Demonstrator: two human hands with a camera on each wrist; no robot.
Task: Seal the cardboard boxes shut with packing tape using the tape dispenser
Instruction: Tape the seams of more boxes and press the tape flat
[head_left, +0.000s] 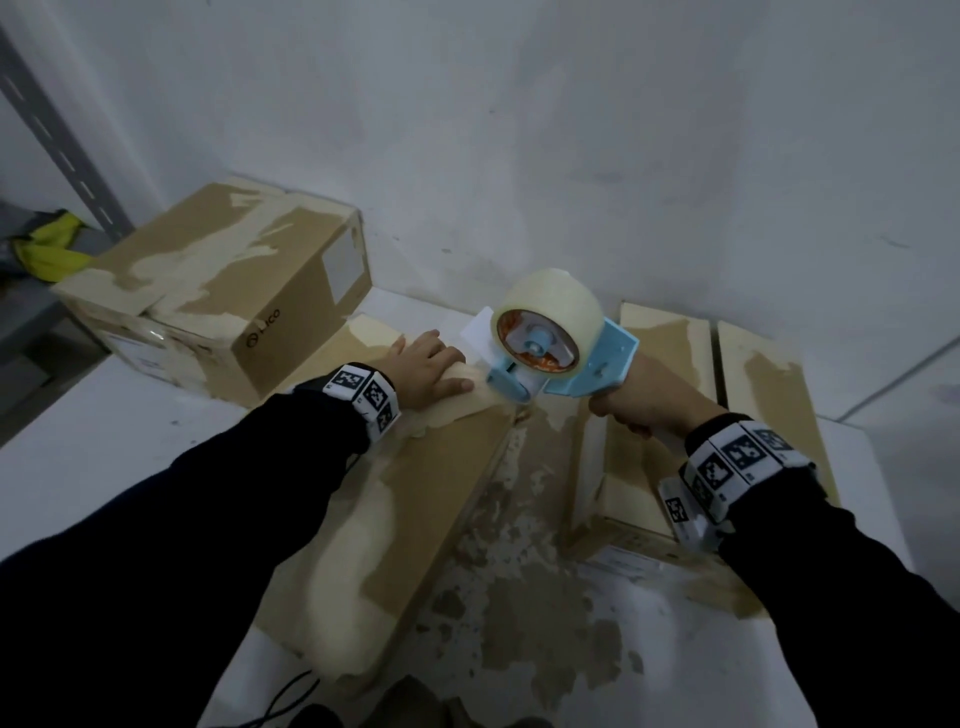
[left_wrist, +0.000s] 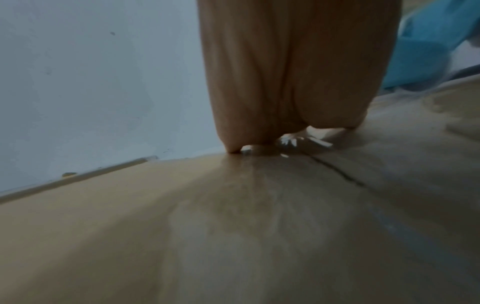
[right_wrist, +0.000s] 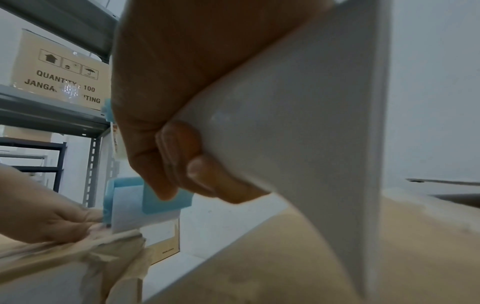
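A long cardboard box (head_left: 415, 499) lies on the white table, its top patched with old tape. My left hand (head_left: 431, 371) rests flat on its far end, fingers (left_wrist: 285, 82) straight and pressing the taped cardboard (left_wrist: 233, 205). My right hand (head_left: 644, 400) grips the handle (right_wrist: 298, 133) of a blue tape dispenser (head_left: 587, 364) carrying a clear tape roll (head_left: 550, 306). The dispenser's front end (right_wrist: 145, 205) sits at the box's far corner, right beside my left fingertips (right_wrist: 85, 222).
A second flat box (head_left: 670, 410) lies under my right hand, with another panel (head_left: 769, 395) beyond it. A taped box (head_left: 228, 291) stands at the back left against the wall. Metal shelving (right_wrist: 52, 115) holds a printed carton (right_wrist: 62, 72) at left. The table's surface (head_left: 524, 597) is peeling.
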